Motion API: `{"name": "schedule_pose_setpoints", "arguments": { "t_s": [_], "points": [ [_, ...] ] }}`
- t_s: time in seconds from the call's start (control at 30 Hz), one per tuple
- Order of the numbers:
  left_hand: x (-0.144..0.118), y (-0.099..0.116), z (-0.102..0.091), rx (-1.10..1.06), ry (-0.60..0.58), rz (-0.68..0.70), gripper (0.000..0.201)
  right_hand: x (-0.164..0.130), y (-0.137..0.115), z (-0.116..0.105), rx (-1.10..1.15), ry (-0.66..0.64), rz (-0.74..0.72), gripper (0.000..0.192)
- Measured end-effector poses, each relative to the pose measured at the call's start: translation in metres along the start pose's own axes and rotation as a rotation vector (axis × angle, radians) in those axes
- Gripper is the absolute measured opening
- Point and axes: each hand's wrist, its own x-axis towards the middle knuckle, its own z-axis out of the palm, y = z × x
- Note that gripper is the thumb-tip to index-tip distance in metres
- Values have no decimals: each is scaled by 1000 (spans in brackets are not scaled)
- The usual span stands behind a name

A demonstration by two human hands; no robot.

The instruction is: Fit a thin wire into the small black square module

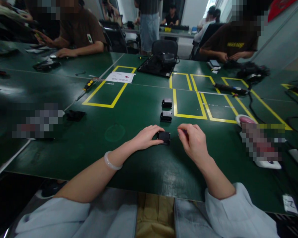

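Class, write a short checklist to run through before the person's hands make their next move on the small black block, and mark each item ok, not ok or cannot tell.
1. Left hand steadies the small black block: ok.
2. Right hand pinches a small tool: cannot tell.
3. Block lies flat on the green table: ok.
4. Two spare black blocks lie apart, beyond it: ok.
5. Wrist bangle stays off the block: ok.

Yellow print across the chest of a co-worker's dark T-shirt [234, 44], too blurred to spell out. Red marks on the white paper sheet [120, 77] lying on the green table [139, 165], illegible. Dark scrawl on a small white sticker [289, 203] at the table's near right edge, unreadable too. Nothing legible anywhere.
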Motion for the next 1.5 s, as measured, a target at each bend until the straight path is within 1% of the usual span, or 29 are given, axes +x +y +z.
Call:
{"name": "schedule_pose_setpoints", "arguments": {
  "t_s": [0.1, 0.17, 0.3, 0.4, 0.53, 0.6, 0.73, 0.8, 1.0, 1.17, 1.27, 1.37, 1.5],
  "points": [
    [0, 2, -1, -3, 2, 4, 36, 0, 0, 1, -6, -12, 19, 12],
    [0, 3, -2, -5, 2, 3, 36, -1, 0, 2, -10, -17, 30, 14],
    [-1, 3, -2, -6, 2, -1, 37, -1, 0, 1, -8, -20, 26, 5],
    [0, 3, -2, -15, 4, 7, 37, -1, 0, 1, -7, -11, 18, 3],
    [0, 3, -2, -15, 6, 17, 36, -1, 0, 2, 3, -23, -5, 12],
    [0, 3, -2, -12, 6, 15, 36, -1, 0, 1, 8, -28, -12, 14],
    [-1, 3, -2, -9, 6, 10, 37, 0, 0, 0, -2, -18, -15, 2],
    [-1, 3, -2, -8, 6, 8, 37, 0, 0, 0, -6, -13, -8, 2],
    [0, 1, -1, -8, 7, -2, 37, -1, -1, 4, 17, 20, 15, 14],
    [-1, 1, -1, -20, 11, 1, 36, -2, -2, 3, 29, -13, 41, 10],
    [-1, 3, -2, -8, 4, 5, 36, -1, -2, 1, 24, 4, 25, 1],
    [0, 3, -3, -4, 0, 7, 36, 0, -1, 0, 31, 29, 4, 8],
    [0, 3, -2, -12, 7, 12, 36, -1, 1, 1, 14, 29, 6, 11]
  ]
}}
